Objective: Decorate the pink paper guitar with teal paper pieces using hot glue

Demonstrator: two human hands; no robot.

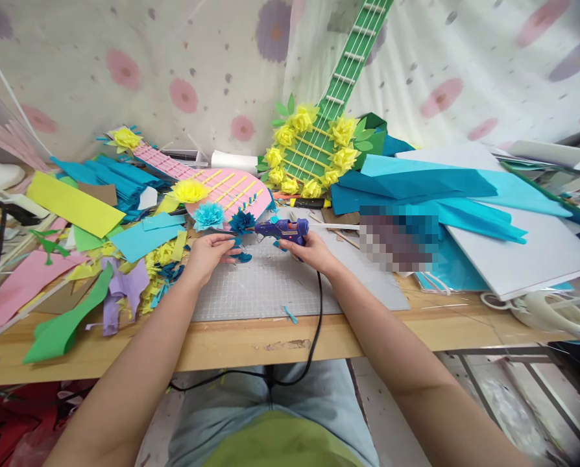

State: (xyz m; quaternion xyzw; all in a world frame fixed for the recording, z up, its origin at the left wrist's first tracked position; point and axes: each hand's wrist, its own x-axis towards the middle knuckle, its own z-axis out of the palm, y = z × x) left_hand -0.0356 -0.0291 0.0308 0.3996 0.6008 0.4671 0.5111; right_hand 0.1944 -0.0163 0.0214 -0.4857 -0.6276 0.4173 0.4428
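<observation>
My right hand [314, 250] is wrapped around the handle of a purple-blue hot glue gun [283, 229]. A long white glue stick [336, 226] sticks out of its back, and a black cord [319, 311] hangs from it. The nozzle points left, close to a dark blue paper flower [242, 221]. My left hand [211, 256] is closed, its fingertips pinching a dark blue paper piece [242, 257] below that flower. Just behind lies a pink paper guitar [236, 185] with a yellow paper flower [189, 191] and a light blue paper flower [208, 216].
A grey cutting mat [255, 292] lies on the wooden table [212, 350]. Behind it leans a green paper guitar [304, 152] ringed with yellow flowers. Coloured paper and scraps [148, 240] crowd the left. Blue crepe paper [416, 185] and white board [523, 240] cover the right.
</observation>
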